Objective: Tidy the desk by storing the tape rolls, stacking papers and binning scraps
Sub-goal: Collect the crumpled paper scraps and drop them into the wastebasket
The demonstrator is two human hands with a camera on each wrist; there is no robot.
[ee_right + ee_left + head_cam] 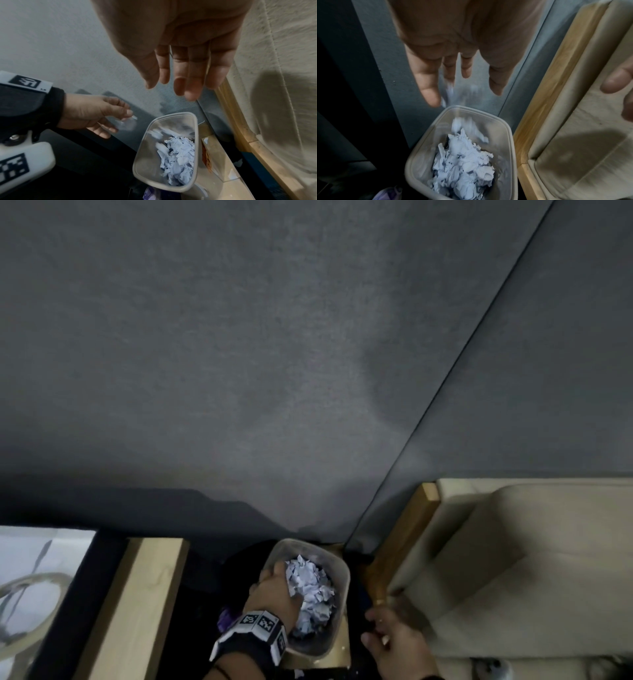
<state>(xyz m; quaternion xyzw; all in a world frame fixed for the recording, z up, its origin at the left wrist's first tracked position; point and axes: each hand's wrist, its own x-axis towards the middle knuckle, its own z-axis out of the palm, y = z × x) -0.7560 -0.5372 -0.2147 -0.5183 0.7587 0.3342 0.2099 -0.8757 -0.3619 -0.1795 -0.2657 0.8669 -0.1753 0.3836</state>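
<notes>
**Dropping scraps into the bin**

Your left hand (453, 47) hangs over the far rim of the bin (511, 135), fingers spread and straight, nothing gripped. Blurred pale scraps (448, 92) show just below the fingertips in the left wrist view, at the upper centre of the frame, apparently falling. Your right hand (185, 54) is loose and empty too, at the top of the right wrist frame, beside the beige cushion (283, 67) on the right.

The bin sits low in the centre of each view, already heaped with crumpled pale-blue paper (464, 166). At the lower left of the head view a tape roll (30, 611) lies on the worktop, not yet stored.

To do this step well, keep your palm centred over the opening, not the rim: light scraps drift, and a few bits (232, 175) already lie outside, right of the bin. Lower your hand closer, rub your fingers to shed clinging pieces, and press the heap down if it crowds the top.
</notes>
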